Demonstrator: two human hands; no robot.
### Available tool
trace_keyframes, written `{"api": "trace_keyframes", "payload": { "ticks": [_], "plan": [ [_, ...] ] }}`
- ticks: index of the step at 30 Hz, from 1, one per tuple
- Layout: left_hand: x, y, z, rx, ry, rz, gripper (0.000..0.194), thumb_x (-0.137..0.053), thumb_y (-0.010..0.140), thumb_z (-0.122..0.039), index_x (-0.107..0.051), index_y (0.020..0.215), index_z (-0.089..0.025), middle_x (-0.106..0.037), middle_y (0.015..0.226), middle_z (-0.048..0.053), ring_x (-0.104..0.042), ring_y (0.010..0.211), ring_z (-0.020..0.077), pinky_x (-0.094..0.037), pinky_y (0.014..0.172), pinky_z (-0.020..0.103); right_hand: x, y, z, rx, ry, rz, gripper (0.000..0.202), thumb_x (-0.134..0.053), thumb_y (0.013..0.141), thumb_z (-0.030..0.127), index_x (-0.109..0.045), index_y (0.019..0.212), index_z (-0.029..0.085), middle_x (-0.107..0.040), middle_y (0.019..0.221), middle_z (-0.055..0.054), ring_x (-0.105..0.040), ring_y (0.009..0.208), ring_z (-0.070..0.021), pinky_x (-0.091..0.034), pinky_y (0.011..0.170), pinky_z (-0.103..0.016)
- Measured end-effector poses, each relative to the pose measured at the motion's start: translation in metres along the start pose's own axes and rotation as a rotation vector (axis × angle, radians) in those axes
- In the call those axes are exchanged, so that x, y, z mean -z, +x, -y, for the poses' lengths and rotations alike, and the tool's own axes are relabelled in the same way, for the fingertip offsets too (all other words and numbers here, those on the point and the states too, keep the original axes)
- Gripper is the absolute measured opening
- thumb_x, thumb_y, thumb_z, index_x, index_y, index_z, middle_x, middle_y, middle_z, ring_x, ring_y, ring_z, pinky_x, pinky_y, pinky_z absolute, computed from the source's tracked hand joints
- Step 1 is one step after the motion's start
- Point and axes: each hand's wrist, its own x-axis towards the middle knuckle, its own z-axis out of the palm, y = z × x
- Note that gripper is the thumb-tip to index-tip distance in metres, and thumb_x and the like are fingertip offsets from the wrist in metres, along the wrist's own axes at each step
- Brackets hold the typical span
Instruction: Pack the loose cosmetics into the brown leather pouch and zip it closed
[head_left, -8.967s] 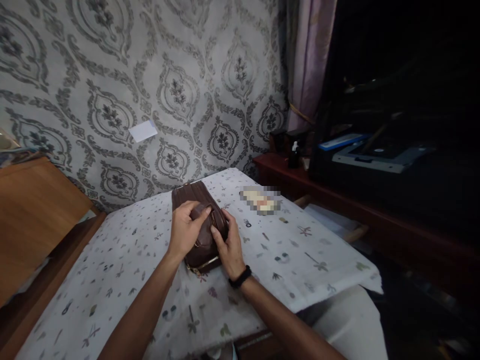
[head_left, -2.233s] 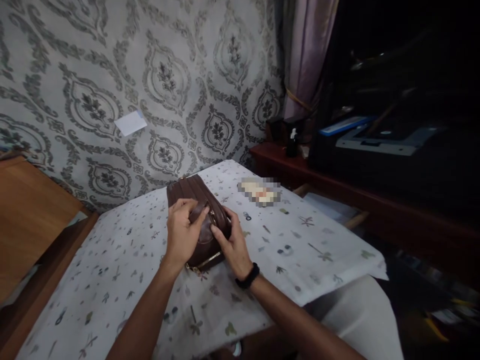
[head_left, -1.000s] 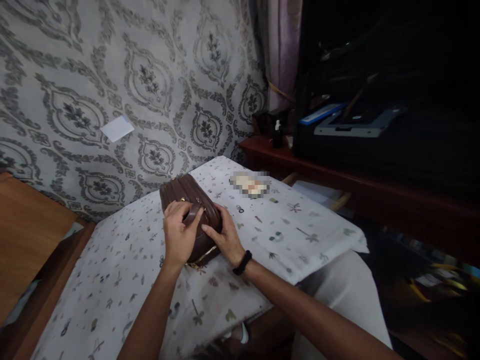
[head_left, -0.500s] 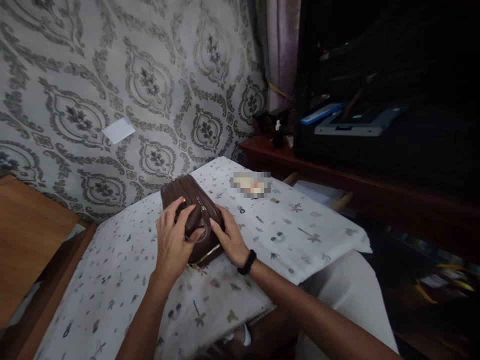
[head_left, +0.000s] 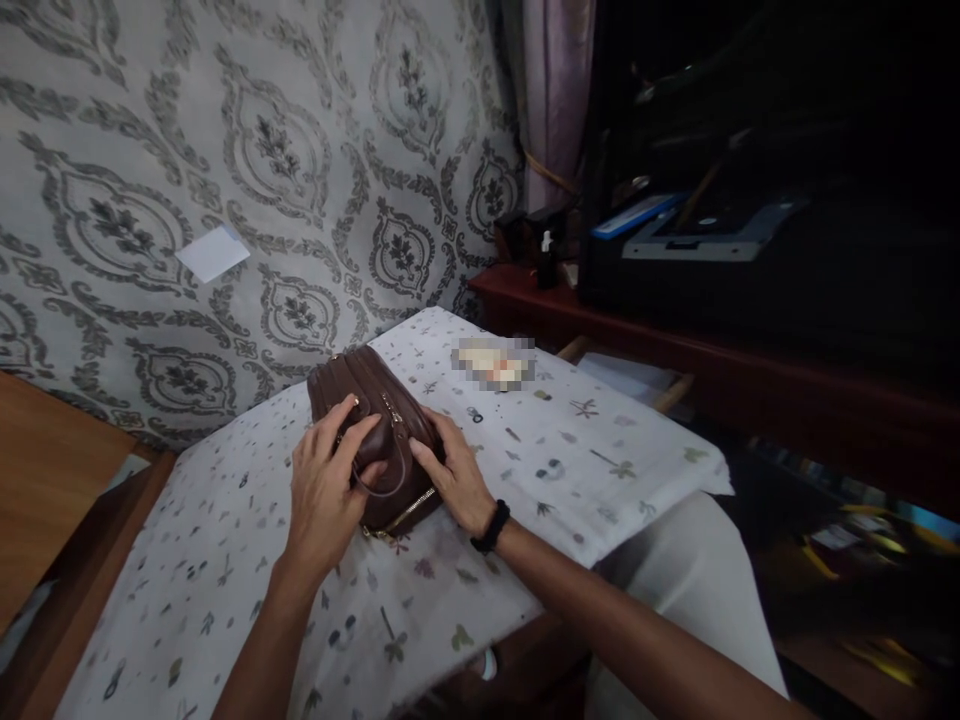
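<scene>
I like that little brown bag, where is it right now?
The brown bag lies on the flowery tablecloth, mid-picture near the patterned wall, between the left hand and right hand, which both touch it.

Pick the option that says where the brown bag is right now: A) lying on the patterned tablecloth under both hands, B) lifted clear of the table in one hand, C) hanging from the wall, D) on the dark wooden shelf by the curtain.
A: the brown bag lies on the patterned tablecloth, with the left hand on its near top and the right hand against its right side.
</scene>
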Motion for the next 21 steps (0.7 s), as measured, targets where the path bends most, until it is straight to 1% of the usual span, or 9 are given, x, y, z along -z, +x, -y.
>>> {"api": "trace_keyframes", "payload": {
  "ticks": [3, 5, 8, 11, 14, 15, 17, 19, 21],
  "plan": [
    [0.001, 0.0, 0.001, 0.007, -0.001, 0.012, 0.04, -0.055, 0.098, -0.042, -0.057, 0.136, -0.029, -0.048, 0.153, 0.01, -0.05, 0.131, 0.033, -0.041, 0.105, 0.048, -0.001, -0.001, -0.004, 0.014, -0.01, 0.005, 0.058, -0.058, 0.093, 0.054, -0.05, 0.141, 0.023, -0.058, 0.141, -0.012, -0.053, 0.131, -0.029, -0.041, 0.114, -0.05],
    [0.003, 0.001, 0.001, 0.009, 0.007, 0.026, 0.041, -0.054, 0.098, -0.044, -0.056, 0.137, -0.03, -0.047, 0.154, 0.01, -0.049, 0.131, 0.0332, -0.041, 0.105, 0.049, -0.003, -0.001, -0.006, 0.015, -0.013, -0.003, 0.06, -0.06, 0.091, 0.054, -0.05, 0.141, 0.022, -0.058, 0.141, -0.013, -0.054, 0.131, -0.0298, -0.041, 0.113, -0.05],
    [0.005, 0.001, -0.004, -0.009, 0.039, 0.03, 0.045, -0.052, 0.099, -0.047, -0.055, 0.14, -0.029, -0.048, 0.153, 0.012, -0.05, 0.131, 0.0346, -0.04, 0.105, 0.051, -0.005, -0.002, -0.007, 0.008, -0.02, -0.004, 0.065, -0.065, 0.088, 0.055, -0.049, 0.142, 0.023, -0.057, 0.142, -0.013, -0.053, 0.131, -0.0312, -0.04, 0.113, -0.052],
    [0.002, 0.003, -0.015, -0.04, 0.092, -0.032, 0.046, -0.055, 0.097, -0.046, -0.057, 0.138, -0.026, -0.052, 0.148, 0.016, -0.05, 0.13, 0.0364, -0.037, 0.106, 0.054, -0.007, -0.002, -0.008, 0.012, -0.029, -0.007, 0.072, -0.068, 0.084, 0.059, -0.048, 0.143, 0.022, -0.056, 0.143, -0.014, -0.052, 0.132, -0.033, -0.042, 0.111, -0.054],
    [-0.004, 0.007, -0.027, -0.088, 0.096, -0.126, 0.035, -0.06, 0.095, -0.032, -0.064, 0.129, -0.026, -0.062, 0.138, 0.013, -0.052, 0.13, 0.0351, -0.033, 0.108, 0.054, -0.008, -0.001, -0.009, 0.029, -0.029, -0.017, 0.071, -0.067, 0.084, 0.061, -0.049, 0.141, 0.022, -0.058, 0.141, -0.014, -0.054, 0.131, -0.0325, -0.042, 0.111, -0.053],
    [-0.006, 0.008, -0.03, -0.107, 0.076, -0.158, 0.031, -0.06, 0.094, -0.026, -0.066, 0.125, -0.027, -0.067, 0.132, 0.011, -0.054, 0.127, 0.0337, -0.032, 0.108, 0.053, -0.009, -0.001, -0.009, 0.029, -0.032, -0.022, 0.071, -0.067, 0.084, 0.061, -0.05, 0.141, 0.023, -0.058, 0.14, -0.014, -0.054, 0.13, -0.0324, -0.042, 0.111, -0.053],
    [-0.01, 0.011, -0.035, -0.124, 0.009, -0.222, 0.025, -0.057, 0.094, -0.02, -0.07, 0.114, -0.026, -0.074, 0.117, 0.008, -0.061, 0.116, 0.0301, -0.036, 0.104, 0.05, -0.01, -0.001, -0.008, 0.025, -0.044, -0.04, 0.071, -0.068, 0.083, 0.062, -0.05, 0.14, 0.022, -0.059, 0.139, -0.014, -0.055, 0.129, -0.0327, -0.042, 0.111, -0.053],
    [-0.014, 0.014, -0.036, -0.085, -0.077, -0.278, 0.019, -0.056, 0.095, -0.019, -0.071, 0.105, -0.024, -0.077, 0.101, 0.006, -0.066, 0.102, 0.0259, -0.042, 0.097, 0.045, -0.011, -0.001, -0.006, 0.021, -0.061, -0.061, 0.072, -0.069, 0.083, 0.061, -0.051, 0.14, 0.022, -0.059, 0.139, -0.014, -0.054, 0.129, -0.0332, -0.042, 0.11, -0.054],
    [-0.016, 0.016, -0.037, 0.002, -0.151, -0.322, 0.013, -0.059, 0.095, -0.023, -0.072, 0.098, -0.023, -0.077, 0.092, 0.004, -0.067, 0.093, 0.0227, -0.045, 0.091, 0.04, -0.012, -0.001, -0.005, 0.021, -0.076, -0.072, 0.071, -0.069, 0.083, 0.06, -0.051, 0.14, 0.022, -0.06, 0.138, -0.014, -0.054, 0.128, -0.0333, -0.042, 0.109, -0.054]
  ]
}}
